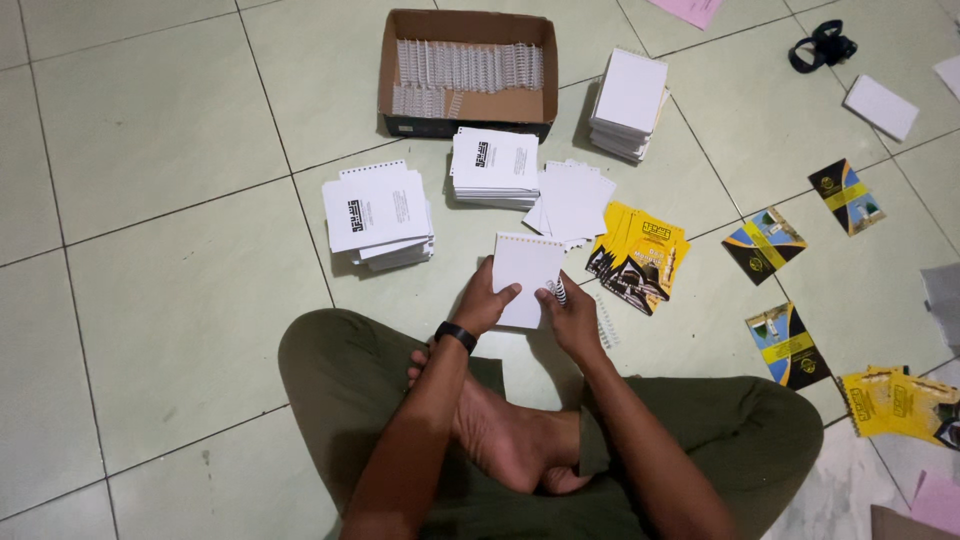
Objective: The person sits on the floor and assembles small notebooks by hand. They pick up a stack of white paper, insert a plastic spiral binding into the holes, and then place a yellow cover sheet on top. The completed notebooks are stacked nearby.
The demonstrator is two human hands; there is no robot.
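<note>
Evenly and rather dimly lit from overhead, with a greenish cast; soft, short shadows beside the paper stacks (378,212) and the cardboard box (466,72); faint sheen on the floor tiles (150,130), no harsh glare; mostly sharp, slightly soft toward the edges; mild wide-angle bending of tile lines.

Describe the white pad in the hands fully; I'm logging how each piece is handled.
The white pad is a thin stack of blank punched sheets, holes along its top edge, tilted above the tiled floor. The left hand grips its left edge; the right hand holds its right edge with a white wire coil.
</note>
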